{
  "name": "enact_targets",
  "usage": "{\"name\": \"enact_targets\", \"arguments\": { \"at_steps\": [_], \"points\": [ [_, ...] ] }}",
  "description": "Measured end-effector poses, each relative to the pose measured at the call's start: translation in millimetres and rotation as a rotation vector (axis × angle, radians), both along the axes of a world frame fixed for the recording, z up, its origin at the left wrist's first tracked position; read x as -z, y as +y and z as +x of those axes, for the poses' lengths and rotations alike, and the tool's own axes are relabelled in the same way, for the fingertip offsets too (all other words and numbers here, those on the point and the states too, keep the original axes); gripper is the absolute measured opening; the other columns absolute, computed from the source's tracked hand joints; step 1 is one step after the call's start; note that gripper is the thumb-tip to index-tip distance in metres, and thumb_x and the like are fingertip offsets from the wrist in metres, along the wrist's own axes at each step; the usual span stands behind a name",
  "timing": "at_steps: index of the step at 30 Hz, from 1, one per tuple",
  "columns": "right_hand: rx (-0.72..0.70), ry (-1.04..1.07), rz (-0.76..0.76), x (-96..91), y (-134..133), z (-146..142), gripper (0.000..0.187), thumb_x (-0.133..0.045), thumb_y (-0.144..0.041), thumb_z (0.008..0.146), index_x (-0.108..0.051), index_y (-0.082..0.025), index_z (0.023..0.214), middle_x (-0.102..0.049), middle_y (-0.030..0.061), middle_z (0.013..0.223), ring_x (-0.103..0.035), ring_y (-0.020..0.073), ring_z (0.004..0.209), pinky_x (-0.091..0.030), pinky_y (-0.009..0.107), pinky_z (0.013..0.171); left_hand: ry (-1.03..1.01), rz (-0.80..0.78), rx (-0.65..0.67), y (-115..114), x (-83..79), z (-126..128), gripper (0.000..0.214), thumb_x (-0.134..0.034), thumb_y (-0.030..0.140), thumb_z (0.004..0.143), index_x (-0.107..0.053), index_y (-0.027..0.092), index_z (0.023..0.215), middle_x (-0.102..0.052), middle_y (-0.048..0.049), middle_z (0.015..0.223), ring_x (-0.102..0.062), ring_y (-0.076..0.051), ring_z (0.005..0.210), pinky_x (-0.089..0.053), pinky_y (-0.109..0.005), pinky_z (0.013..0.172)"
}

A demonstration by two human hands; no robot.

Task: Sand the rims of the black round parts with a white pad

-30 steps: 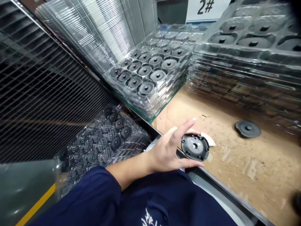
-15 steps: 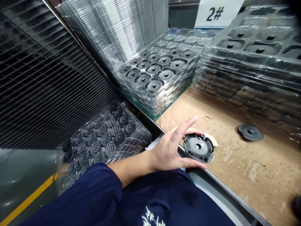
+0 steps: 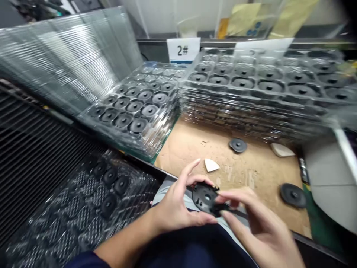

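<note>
My left hand [image 3: 177,203] is curved around a round black plastic cover [image 3: 200,198], its thumb at the lower edge and its fingers at the upper edge. The cover has a hole in the middle and small posts near its rim. From the right, my right hand [image 3: 258,225] pinches at the cover's right rim; motion blur hides the exact contact. A white wedge-shaped piece [image 3: 211,165] lies on the cardboard just beyond the left fingertips. Further back rests one dark disc [image 3: 238,145], and to the right another dark disc [image 3: 292,195].
Stacked clear trays with black discs [image 3: 136,125] stand at back left, beside another tray stack [image 3: 242,82] under paper signs. Empty clear trays [image 3: 83,48] lean far left. A lower tray [image 3: 83,201] sits left of my arm. Another pale piece [image 3: 282,150] lies on the cardboard [image 3: 192,137].
The view has swung right. My right hand has come in from the right to the cover's rim. My left hand keeps its hold on the cover, which has moved off the white piece.
</note>
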State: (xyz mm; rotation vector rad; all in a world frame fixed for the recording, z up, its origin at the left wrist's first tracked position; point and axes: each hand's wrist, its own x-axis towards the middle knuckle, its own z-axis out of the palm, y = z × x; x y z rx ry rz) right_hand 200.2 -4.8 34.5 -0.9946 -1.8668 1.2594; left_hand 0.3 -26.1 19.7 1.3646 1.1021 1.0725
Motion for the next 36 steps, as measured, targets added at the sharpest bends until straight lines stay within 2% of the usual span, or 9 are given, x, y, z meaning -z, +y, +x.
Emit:
{"name": "enact_targets", "arguments": {
  "at_steps": [2, 4, 9, 12, 17, 23, 27, 32, 36],
  "points": [
    [-0.033, 0.035, -0.097, 2.2, 7.9, -6.9, 0.017, -0.061, -0.025, 0.086, -0.062, -0.028, 0.103, -0.065, -0.0021, 0.084, -0.057, 0.0125, 0.074, -0.048, 0.024, 0.067, -0.016, -0.072, 0.045, 2.6, 0.8, 1.1, 0.100, -0.078, 0.035, 0.066, -0.014, 0.026, 0.143, -0.061, -0.0074, 0.114, -0.056, -0.021, 0.109, -0.037, -0.036, 0.101],
    [-0.065, 0.084, -0.224, 4.1, 14.3, -7.8, 0.015, -0.064, -0.026, 0.084, -0.065, -0.028, 0.098, -0.065, -0.0027, 0.078, -0.055, 0.0126, 0.069, -0.045, 0.024, 0.065, -0.012, -0.115, 0.074, 5.3, 1.9, 2.5, 0.100, -0.077, 0.036, 0.066, -0.015, 0.026, 0.142, -0.060, -0.0073, 0.113, -0.056, -0.022, 0.108, -0.036, -0.038, 0.101],
    [-0.128, 0.223, -0.464, 5.6, 22.3, 0.7, 0.014, -0.069, -0.029, 0.080, -0.068, -0.024, 0.093, -0.069, -0.0003, 0.077, -0.060, 0.0132, 0.072, -0.043, 0.026, 0.066, -0.029, -0.184, 0.147, 11.4, 4.5, 6.7, 0.101, -0.079, 0.037, 0.063, -0.016, 0.027, 0.142, -0.061, -0.0060, 0.111, -0.057, -0.022, 0.107, -0.036, -0.037, 0.100],
    [-0.119, 0.262, -0.552, 7.8, 25.4, 3.1, 0.015, -0.071, -0.028, 0.078, -0.068, -0.022, 0.092, -0.070, -0.0001, 0.076, -0.061, 0.0124, 0.070, -0.044, 0.025, 0.066, -0.031, -0.224, 0.164, 15.6, 5.4, 8.9, 0.102, -0.079, 0.038, 0.062, -0.016, 0.025, 0.141, -0.061, -0.0065, 0.110, -0.058, -0.022, 0.106, -0.035, -0.038, 0.102],
    [-0.088, 0.307, -0.603, 14.0, 29.6, 6.8, 0.016, -0.073, -0.025, 0.076, -0.070, -0.023, 0.091, -0.069, -0.0008, 0.075, -0.059, 0.0111, 0.067, -0.045, 0.025, 0.065, -0.054, -0.275, 0.207, 24.2, 5.6, 11.7, 0.103, -0.079, 0.040, 0.061, -0.016, 0.024, 0.140, -0.062, -0.0076, 0.112, -0.057, -0.024, 0.108, -0.033, -0.040, 0.103],
    [-0.105, 0.380, -0.737, 18.2, 34.3, 15.2, 0.015, -0.075, -0.024, 0.074, -0.071, -0.022, 0.088, -0.070, -0.0004, 0.077, -0.064, 0.0115, 0.072, -0.049, 0.023, 0.067, -0.049, -0.317, 0.296, 36.1, 5.3, 16.6, 0.102, -0.080, 0.037, 0.061, -0.016, 0.024, 0.140, -0.062, -0.0075, 0.110, -0.058, -0.024, 0.108, -0.033, -0.042, 0.104],
    [-0.105, 0.352, -0.694, 20.6, 34.6, 19.7, 0.005, -0.073, -0.019, 0.075, -0.071, -0.022, 0.077, -0.069, -0.0020, 0.077, -0.064, 0.0103, 0.074, -0.049, 0.022, 0.072, -0.017, -0.336, 0.313, 40.3, 6.7, 20.8, 0.106, -0.082, 0.034, 0.059, -0.015, 0.024, 0.141, -0.064, -0.0059, 0.108, -0.059, -0.023, 0.105, -0.034, -0.043, 0.104],
    [0.003, 0.353, -0.735, 27.8, 29.6, 27.4, 0.006, -0.077, -0.023, 0.071, -0.072, -0.020, 0.073, -0.069, -0.0006, 0.071, -0.062, 0.0100, 0.065, -0.048, 0.020, 0.061, 0.005, -0.287, 0.342, 43.4, 11.5, 26.5, 0.104, -0.081, 0.033, 0.061, -0.015, 0.029, 0.141, -0.064, -0.0050, 0.110, -0.059, -0.020, 0.106, -0.035, -0.041, 0.104],
    [0.087, 0.373, -0.725, 32.7, 24.6, 33.0, 0.012, -0.078, -0.028, 0.070, -0.073, -0.019, 0.075, -0.070, 0.0013, 0.069, -0.061, 0.0106, 0.061, -0.047, 0.020, 0.057, 0.032, -0.176, 0.367, 48.4, 16.6, 30.7, 0.103, -0.081, 0.029, 0.061, -0.015, 0.035, 0.141, -0.062, -0.0044, 0.115, -0.058, -0.020, 0.110, -0.037, -0.039, 0.104]
  ]
}}
